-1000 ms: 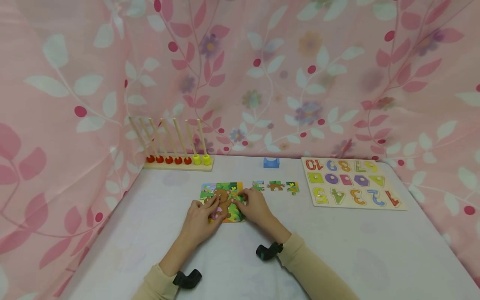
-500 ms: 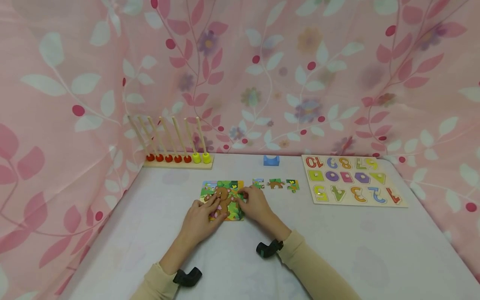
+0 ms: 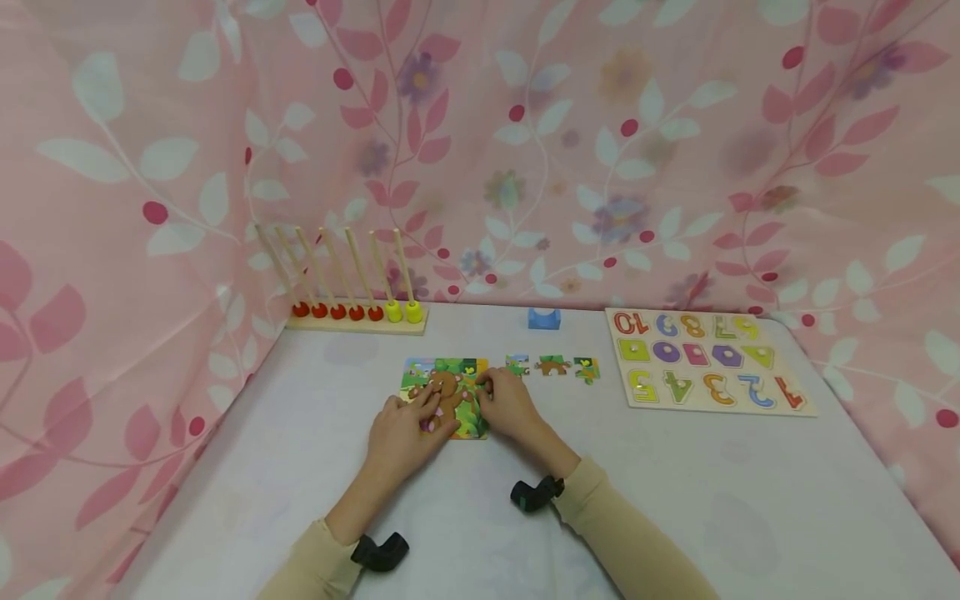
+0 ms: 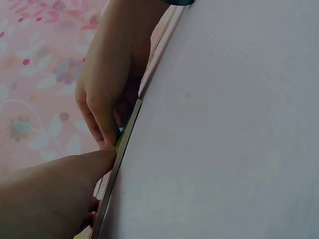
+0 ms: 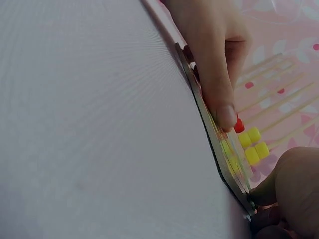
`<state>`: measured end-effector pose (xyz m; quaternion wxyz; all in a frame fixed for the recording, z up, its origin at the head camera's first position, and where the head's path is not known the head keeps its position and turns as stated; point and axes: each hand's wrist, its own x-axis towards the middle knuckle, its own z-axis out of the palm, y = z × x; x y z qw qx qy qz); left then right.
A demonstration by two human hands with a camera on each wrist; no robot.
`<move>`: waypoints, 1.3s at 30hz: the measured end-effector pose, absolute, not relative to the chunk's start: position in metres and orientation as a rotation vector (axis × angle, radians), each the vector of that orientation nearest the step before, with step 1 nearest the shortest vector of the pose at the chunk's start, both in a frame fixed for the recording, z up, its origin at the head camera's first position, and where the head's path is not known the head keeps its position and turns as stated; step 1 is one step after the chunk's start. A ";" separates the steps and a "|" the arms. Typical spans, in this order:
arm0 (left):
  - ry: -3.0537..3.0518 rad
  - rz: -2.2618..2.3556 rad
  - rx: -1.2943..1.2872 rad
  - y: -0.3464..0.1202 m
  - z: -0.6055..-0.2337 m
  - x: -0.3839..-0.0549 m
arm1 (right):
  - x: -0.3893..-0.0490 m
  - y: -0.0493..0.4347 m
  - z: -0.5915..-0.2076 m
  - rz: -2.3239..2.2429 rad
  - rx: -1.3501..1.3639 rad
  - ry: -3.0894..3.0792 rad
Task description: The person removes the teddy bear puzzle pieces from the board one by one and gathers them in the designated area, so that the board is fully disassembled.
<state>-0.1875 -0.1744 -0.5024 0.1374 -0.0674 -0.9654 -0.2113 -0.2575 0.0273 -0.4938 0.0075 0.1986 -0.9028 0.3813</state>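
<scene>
A jigsaw puzzle with a brown bear on a green scene lies flat on the white cloth, in a thin board seen edge-on in the wrist views. My left hand rests on its left part, fingers stretched over the bear, thumb pressing near the front edge. My right hand is at the puzzle's right edge with curled fingers; its thumb and fingertips grip there, partly hidden. Three loose puzzle pieces lie behind the right hand: one blue and green, one brown, one green and yellow.
At the back left stands a wooden counting rack with upright rods and red and yellow beads. A small blue block sits at the back. To the right lies a number and shape board. Pink flowered cloth hangs behind.
The right thumb draws back slightly from the bear toward the puzzle's right edge. My left hand stays on the puzzle, and the loose pieces keep their places. The head view shifts a little.
</scene>
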 end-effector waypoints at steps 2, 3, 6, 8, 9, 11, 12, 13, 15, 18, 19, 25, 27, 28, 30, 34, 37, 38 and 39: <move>-2.788 -0.609 -0.168 -0.172 -0.501 -0.188 | -0.258 0.027 -0.493 1.208 0.615 -2.827; -2.786 -0.605 -0.159 -0.171 -0.500 -0.188 | -0.258 0.027 -0.492 1.211 0.614 -2.830; -2.787 -0.605 -0.139 -0.168 -0.498 -0.188 | -0.259 0.028 -0.491 1.235 0.610 -2.838; -2.786 -0.620 -0.137 -0.167 -0.498 -0.187 | -0.260 0.029 -0.491 1.283 0.602 -2.837; -2.784 -0.621 -0.137 -0.167 -0.497 -0.187 | -0.261 0.029 -0.490 1.314 0.593 -2.834; -2.777 -0.624 -0.141 -0.168 -0.497 -0.187 | -0.262 0.029 -0.489 1.378 0.585 -2.822; -2.773 -0.623 -0.145 -0.168 -0.498 -0.187 | -0.262 0.029 -0.489 1.401 0.583 -2.815; -2.770 -0.621 -0.147 -0.168 -0.498 -0.187 | -0.262 0.029 -0.489 1.422 0.585 -2.804; -2.770 -0.613 -0.150 -0.168 -0.498 -0.187 | -0.263 0.031 -0.489 1.439 0.594 -2.784; -2.774 -0.609 -0.151 -0.168 -0.498 -0.187 | -0.264 0.034 -0.492 1.435 0.623 -2.745; -2.776 -0.608 -0.150 -0.168 -0.498 -0.187 | -0.265 0.035 -0.494 1.434 0.628 -2.736; -2.777 -0.615 -0.157 -0.169 -0.498 -0.186 | -0.271 0.047 -0.501 1.459 0.694 -2.726; -2.773 -0.615 -0.160 -0.168 -0.499 -0.185 | -0.273 0.051 -0.501 1.473 0.743 -2.743; -2.771 -0.614 -0.160 -0.168 -0.499 -0.185 | -0.274 0.053 -0.501 1.475 0.768 -2.755; -2.765 -0.612 -0.160 -0.169 -0.500 -0.186 | -0.275 0.057 -0.502 1.482 0.813 -2.782; -2.762 -0.608 -0.160 -0.169 -0.501 -0.187 | -0.277 0.061 -0.502 1.531 0.884 -2.790; -2.767 -0.605 -0.159 -0.169 -0.501 -0.187 | -0.278 0.061 -0.501 1.562 0.912 -2.781; -2.767 -0.604 -0.159 -0.169 -0.501 -0.187 | -0.278 0.061 -0.501 1.559 0.918 -2.779; -2.768 -0.607 -0.159 -0.169 -0.500 -0.187 | -0.278 0.060 -0.501 1.556 0.923 -2.779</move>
